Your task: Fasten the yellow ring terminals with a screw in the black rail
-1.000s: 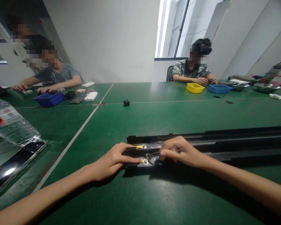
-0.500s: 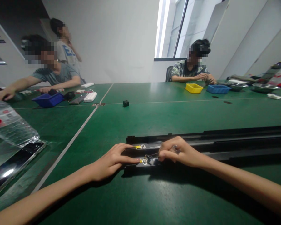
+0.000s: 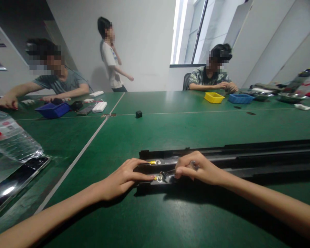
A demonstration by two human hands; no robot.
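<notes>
A long black rail (image 3: 260, 156) lies across the green table (image 3: 170, 134) in front of me. At its left end two small yellow-sleeved ring terminals (image 3: 155, 162) sit on a shiny metal plate. My left hand (image 3: 121, 178) rests at that end, its index finger stretched out and pressing the nearer terminal (image 3: 158, 177). My right hand (image 3: 198, 168) is closed in a pinch on a small metal wrench (image 3: 169, 172) whose head sits at the nearer terminal's screw.
A water bottle (image 3: 12, 139) and a phone (image 3: 12, 182) lie at the left. Blue bins (image 3: 53, 110), a yellow bin (image 3: 214, 97), a power bank (image 3: 100, 106) and a small black cube (image 3: 138, 114) sit farther back. Two people sit across; another stands by the wall.
My hands have hardly moved on the rail. The standing person at the back has walked from left toward the middle of the wall.
</notes>
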